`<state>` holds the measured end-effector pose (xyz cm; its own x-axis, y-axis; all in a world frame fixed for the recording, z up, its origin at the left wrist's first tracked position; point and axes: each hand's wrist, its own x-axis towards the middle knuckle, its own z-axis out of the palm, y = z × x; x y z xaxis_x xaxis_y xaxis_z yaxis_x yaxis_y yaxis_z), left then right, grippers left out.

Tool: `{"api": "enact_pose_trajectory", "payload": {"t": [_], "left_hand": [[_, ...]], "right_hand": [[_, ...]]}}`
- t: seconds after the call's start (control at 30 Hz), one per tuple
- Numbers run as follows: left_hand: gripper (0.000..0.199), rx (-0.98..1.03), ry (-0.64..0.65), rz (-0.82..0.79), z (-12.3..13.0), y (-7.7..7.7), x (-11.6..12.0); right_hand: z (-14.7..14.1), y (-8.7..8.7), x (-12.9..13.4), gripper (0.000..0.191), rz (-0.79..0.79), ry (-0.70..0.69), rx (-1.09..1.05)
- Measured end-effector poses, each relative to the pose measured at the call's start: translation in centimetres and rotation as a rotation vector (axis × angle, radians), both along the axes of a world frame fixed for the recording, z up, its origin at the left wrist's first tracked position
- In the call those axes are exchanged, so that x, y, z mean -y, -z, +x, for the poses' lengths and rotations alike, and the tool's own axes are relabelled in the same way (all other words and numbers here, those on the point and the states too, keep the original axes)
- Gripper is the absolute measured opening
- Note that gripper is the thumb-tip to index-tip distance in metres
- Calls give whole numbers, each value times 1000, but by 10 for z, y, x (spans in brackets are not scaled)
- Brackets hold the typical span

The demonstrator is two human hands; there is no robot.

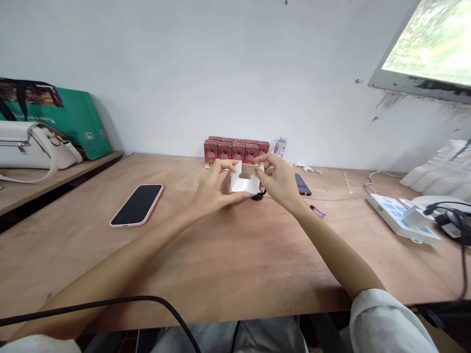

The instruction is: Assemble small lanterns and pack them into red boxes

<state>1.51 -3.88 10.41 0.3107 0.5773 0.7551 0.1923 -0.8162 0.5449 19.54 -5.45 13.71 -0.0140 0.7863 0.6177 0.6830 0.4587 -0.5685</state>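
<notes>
A small box (245,184) is held up over the middle of the table, its white inside and raised flaps facing me. My left hand (215,189) grips it from the left, thumb along the near side and fingers at the upper left flap. On the other side my right hand (279,182) has its fingers bent at the right flap, with thumb and fingertip against it. Just behind the hands, red printed boxes (238,151) stand in rows against the wall. The outside of the held box is mostly hidden.
On the wooden table (228,264) lie a pink-edged phone (137,205), a dark phone (302,184), a screwdriver (315,209) and a white power strip (401,218). A bottle (280,145) stands near the wall. Bags (86,122) sit far left; a black cable (147,298) crosses the front.
</notes>
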Motion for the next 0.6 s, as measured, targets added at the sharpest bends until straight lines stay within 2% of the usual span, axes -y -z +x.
{"api": "enact_pose_trajectory", "payload": {"t": [0.1,0.3,0.5,0.6], "left_hand": [[55,-111,15,116,-1,3,-3],[43,-268,26,219,-7,-2,-4],[36,-369,54,275,-13,-10,-4],[33,-408,38,348,-13,-10,-7]], "right_hand": [[3,-4,0,11,-97,-28,-29],[9,-4,-4,27,-142,-84,-67],[14,-3,-10,28,-282,-225,-161],[16,-2,-14,28,-331,-244,-221]]}}
